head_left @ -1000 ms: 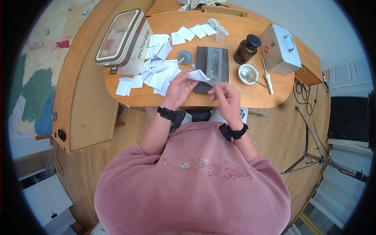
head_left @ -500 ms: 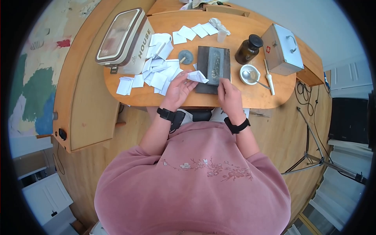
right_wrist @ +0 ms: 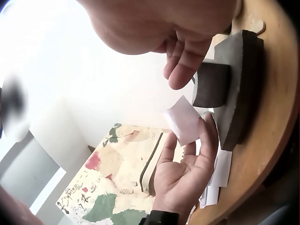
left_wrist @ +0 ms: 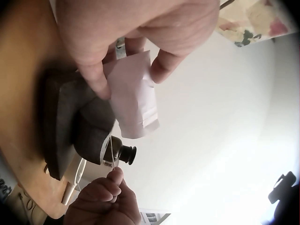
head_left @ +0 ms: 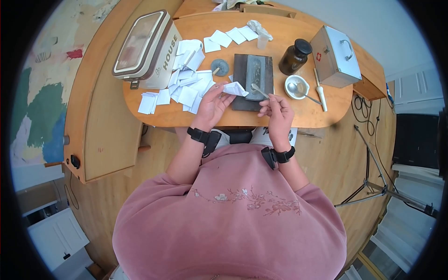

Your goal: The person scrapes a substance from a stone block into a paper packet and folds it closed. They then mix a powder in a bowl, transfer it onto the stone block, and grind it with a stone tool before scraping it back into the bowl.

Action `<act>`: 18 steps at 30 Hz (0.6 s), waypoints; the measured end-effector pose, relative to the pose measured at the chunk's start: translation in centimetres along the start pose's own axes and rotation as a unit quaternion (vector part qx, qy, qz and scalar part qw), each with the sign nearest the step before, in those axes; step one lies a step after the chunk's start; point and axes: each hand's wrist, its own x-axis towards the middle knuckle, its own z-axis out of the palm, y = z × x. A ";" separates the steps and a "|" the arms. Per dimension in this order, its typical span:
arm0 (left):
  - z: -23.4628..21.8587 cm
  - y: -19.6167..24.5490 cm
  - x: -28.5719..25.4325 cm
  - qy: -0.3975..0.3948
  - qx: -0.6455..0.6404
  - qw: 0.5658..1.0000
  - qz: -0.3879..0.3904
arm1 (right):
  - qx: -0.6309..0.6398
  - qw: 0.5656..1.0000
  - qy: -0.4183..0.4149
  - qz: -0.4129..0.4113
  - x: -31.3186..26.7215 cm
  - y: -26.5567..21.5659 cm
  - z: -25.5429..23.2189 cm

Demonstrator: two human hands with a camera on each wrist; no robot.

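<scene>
A folded white paper packet (head_left: 235, 89) is pinched by the left hand (head_left: 213, 106) at its left side, over the dark slab (head_left: 240, 103). In the left wrist view thumb and fingers grip the packet (left_wrist: 133, 96) from two sides. The right hand (head_left: 279, 116) pinches the handle of a small metal spoon (head_left: 260, 91), whose tip is over the grey block (head_left: 255, 95) with a long hollow. In the left wrist view the right hand (left_wrist: 105, 199) holds the thin handle upright beside the block. The right wrist view mostly hides the spoon behind the fingers.
A white bowl (head_left: 296, 87) with a spoon, a brown jar (head_left: 294, 58) and a metal case (head_left: 333, 56) stand right of the slab. White papers (head_left: 188, 96), a round grey lid-like piece (head_left: 220, 67) and a large container (head_left: 148, 51) are on the left.
The right hand has drawn back from the packet to the right and now shows the spoon over the block. The left hand and packet have barely moved.
</scene>
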 end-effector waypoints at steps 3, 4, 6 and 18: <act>0.1 0.0 0.0 -0.003 -0.001 1.000 0.003 | 0.004 1.000 -0.004 -0.019 -0.5 -0.9 0.2; 0.2 0.0 0.0 -0.001 -0.002 1.000 0.001 | -0.012 0.999 -0.031 -0.028 -0.9 -1.3 0.4; 0.3 0.0 -0.1 0.001 -0.003 1.000 -0.002 | -0.028 0.997 -0.057 -0.037 -1.5 -2.2 1.0; 0.0 0.1 -0.6 0.001 -0.020 1.000 0.003 | -0.476 0.818 -0.075 -0.315 -1.0 -2.2 0.6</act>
